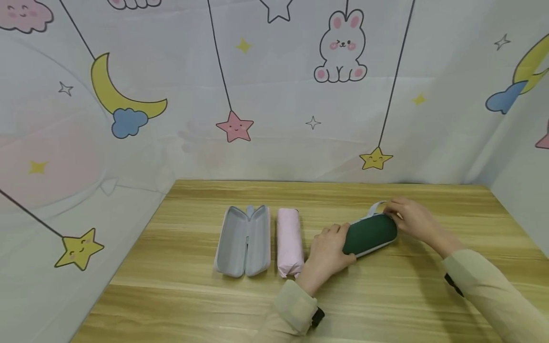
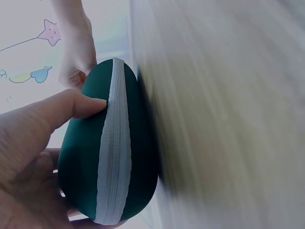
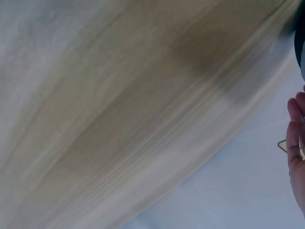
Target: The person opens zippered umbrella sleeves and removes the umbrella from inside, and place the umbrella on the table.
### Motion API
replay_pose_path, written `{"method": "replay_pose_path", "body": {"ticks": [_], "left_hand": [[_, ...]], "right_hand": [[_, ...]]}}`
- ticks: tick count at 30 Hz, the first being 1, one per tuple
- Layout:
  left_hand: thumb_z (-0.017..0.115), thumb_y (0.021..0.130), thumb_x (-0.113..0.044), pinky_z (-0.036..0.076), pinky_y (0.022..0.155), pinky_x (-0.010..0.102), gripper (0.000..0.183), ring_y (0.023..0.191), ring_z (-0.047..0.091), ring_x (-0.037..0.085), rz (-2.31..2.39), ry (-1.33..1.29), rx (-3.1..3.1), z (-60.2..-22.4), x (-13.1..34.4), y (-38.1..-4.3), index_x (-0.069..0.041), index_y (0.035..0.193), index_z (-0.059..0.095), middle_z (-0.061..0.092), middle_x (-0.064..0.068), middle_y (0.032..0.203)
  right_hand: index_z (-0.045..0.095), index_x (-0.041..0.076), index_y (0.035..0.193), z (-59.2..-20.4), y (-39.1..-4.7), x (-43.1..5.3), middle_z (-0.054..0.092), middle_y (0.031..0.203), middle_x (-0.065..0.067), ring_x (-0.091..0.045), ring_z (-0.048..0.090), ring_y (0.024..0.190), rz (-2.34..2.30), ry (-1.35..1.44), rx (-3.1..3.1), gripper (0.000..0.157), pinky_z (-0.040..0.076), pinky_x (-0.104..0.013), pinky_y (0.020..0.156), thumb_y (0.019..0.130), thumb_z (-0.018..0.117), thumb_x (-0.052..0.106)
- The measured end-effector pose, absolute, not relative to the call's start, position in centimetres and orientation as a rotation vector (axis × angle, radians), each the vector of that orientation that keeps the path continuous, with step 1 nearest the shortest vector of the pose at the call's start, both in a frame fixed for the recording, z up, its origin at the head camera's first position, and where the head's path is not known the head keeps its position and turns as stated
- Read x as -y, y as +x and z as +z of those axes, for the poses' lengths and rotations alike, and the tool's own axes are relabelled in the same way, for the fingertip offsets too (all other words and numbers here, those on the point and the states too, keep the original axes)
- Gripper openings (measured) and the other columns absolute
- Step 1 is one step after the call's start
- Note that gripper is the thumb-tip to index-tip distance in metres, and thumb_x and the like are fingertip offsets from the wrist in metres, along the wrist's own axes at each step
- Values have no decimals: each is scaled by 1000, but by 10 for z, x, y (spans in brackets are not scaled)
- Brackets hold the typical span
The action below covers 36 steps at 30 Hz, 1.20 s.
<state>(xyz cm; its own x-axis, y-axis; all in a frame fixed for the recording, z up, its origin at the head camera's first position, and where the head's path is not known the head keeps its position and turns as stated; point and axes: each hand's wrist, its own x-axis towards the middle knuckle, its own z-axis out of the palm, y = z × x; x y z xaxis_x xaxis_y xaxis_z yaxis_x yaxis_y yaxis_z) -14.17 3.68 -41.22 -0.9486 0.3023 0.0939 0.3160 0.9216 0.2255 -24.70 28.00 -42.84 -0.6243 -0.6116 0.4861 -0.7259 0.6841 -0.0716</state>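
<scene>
A dark green pencil case (image 1: 370, 234) with a pale zip lies at a slant on the table. My left hand (image 1: 328, 250) grips its near left end; in the left wrist view the thumb (image 2: 83, 106) presses beside the pale zip (image 2: 115, 143), which looks closed along the visible side. At the case's far right end, the curled fingers of my right hand (image 1: 409, 216) pinch its upper edge, beside a light loop strap (image 1: 375, 207). The exact part between those fingertips is hidden. Only the edge of the right hand (image 3: 296, 148) shows in the right wrist view.
Left of the hands, an opened case with a grey lining (image 1: 231, 243) lies on the wooden table (image 1: 180, 305). A pink wrapped roll-shaped bundle (image 1: 289, 240) sits between it and my left hand. A printed cloth (image 1: 279, 157) hangs behind the table.
</scene>
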Motion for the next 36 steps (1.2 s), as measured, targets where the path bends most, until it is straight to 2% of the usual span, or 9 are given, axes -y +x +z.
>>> {"method": "replay_pose_path", "body": {"ticks": [15,22,31,36], "left_hand": [[71,81,-46,54,80,31,65,103,66,19,-348,-470,2982,-414,-39,-139,-17,136,52,64,0,124],[69,81,-47,55,76,30,64,98,68,19,-343,-446,2994,-414,-37,-140,-14,134,54,65,2,122],[68,82,-47,54,72,30,63,94,68,20,-325,-462,3001,-413,-38,-142,-13,133,54,66,3,119],[68,82,-47,53,70,31,62,91,69,20,-326,-447,2997,-415,-39,-140,-13,131,56,68,3,115]], "right_hand": [[69,6,80,-428,-239,-283,66,79,-7,-24,63,74,439,910,2594,14,52,-43,68,78,68,-7],[70,7,77,-434,-232,-289,65,76,-7,-22,63,70,481,838,2612,14,50,-38,61,77,68,-7],[70,6,79,-431,-223,-289,67,78,-7,-21,62,70,517,735,2698,14,50,-41,65,79,62,-5],[70,4,79,-432,-217,-287,64,73,-5,-15,53,63,505,697,2714,10,44,-32,59,79,62,-3]]}}
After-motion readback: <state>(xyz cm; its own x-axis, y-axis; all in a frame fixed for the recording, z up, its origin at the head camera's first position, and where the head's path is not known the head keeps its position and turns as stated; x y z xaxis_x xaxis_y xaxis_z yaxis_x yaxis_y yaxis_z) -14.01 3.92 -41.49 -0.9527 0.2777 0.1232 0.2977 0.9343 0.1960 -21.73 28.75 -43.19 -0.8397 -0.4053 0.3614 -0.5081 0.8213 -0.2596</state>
